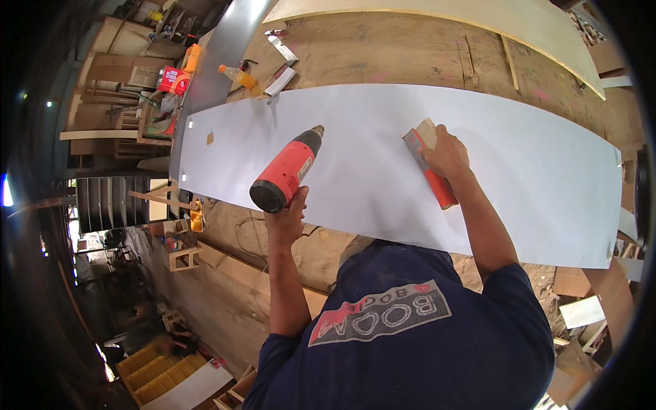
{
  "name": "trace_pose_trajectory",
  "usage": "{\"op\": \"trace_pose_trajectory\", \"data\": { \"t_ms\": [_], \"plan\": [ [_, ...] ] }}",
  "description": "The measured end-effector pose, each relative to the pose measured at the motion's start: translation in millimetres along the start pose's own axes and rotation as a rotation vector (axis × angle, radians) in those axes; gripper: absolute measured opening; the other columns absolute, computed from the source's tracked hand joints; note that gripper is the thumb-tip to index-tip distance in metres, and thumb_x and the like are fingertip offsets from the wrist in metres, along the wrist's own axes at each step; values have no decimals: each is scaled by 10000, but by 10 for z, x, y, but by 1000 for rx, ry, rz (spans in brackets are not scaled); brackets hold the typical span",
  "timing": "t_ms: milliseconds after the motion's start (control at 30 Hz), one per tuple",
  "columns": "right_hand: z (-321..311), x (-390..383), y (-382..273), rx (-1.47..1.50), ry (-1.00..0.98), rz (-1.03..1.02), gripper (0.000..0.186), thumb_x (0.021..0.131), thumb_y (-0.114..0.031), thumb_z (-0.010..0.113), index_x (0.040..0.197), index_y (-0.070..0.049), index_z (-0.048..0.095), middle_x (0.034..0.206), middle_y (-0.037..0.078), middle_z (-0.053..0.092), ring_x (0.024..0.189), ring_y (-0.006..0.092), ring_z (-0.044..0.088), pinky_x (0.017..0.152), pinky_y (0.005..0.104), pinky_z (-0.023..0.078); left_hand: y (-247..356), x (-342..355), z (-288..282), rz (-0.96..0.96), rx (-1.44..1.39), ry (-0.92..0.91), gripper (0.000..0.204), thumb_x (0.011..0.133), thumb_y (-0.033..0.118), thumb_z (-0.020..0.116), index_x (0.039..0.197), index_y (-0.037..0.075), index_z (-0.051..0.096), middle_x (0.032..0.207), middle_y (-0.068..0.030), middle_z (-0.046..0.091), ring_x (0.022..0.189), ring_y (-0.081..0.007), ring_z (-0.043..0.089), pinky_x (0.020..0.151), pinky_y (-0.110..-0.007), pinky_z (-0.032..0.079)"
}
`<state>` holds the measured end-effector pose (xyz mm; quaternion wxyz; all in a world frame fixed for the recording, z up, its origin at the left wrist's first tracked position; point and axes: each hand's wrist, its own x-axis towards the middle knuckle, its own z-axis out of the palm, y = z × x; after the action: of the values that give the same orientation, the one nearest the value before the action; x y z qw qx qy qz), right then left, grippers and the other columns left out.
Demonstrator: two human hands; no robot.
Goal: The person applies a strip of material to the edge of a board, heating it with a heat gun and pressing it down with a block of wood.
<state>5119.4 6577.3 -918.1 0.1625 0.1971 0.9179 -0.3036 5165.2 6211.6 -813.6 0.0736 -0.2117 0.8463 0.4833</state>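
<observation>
A large white sheet [362, 157] lies flat across the workbench in front of me. My left hand [290, 217] is closed round the grip of a red and black heat gun [287, 171], held above the sheet's near left part. The gun's metal nozzle tips away from me and slightly right. My right hand [447, 154] is pressed on a long orange-red block [437, 184] with a tan piece at its far end. This block rests on the sheet right of the middle. My right fingertips are partly hidden.
Beyond the sheet, a bottle of orange liquid [239, 76] and a pale bar [280, 82] lie on the wooden bench [383, 51]. A red can [173, 80] stands at the far left. A pale panel [444, 17] lies at the back. Wood offcuts [574, 280] lie at right.
</observation>
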Motion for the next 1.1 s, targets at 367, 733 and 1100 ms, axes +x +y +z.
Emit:
{"op": "trace_pose_trajectory", "data": {
  "t_ms": [367, 733, 1100],
  "plan": [
    [863, -255, -251, -214, 40, -648, 287, 967, -213, 700, 1203, -58, 649, 971, 166, 706, 938, 366, 728, 816, 489, 576, -599, 21, -252, 96, -178, 86, 272, 998, 251, 793, 1059, 25, 654, 755, -11, 619, 577, -89, 552, 496, -278, 433],
    [1574, -165, -1371, -472, 88, -1063, 157, 889, -50, 627, 1046, -46, 630, 920, 100, 645, 810, 271, 686, 757, 414, 552, -968, 191, -783, 39, -382, 268, 301, 1027, 303, 768, 956, 37, 645, 685, -5, 576, 448, -66, 466, 404, -256, 366],
    [1572, 1472, -2588, -671, 188, -829, 143, 984, -85, 600, 1114, -62, 656, 1067, 133, 688, 1038, 308, 743, 905, 430, 588, -1384, 580, -958, 8, -630, 298, 304, 1069, 308, 694, 1062, 8, 645, 779, -45, 605, 589, -101, 560, 478, -280, 447]
  ]
}}
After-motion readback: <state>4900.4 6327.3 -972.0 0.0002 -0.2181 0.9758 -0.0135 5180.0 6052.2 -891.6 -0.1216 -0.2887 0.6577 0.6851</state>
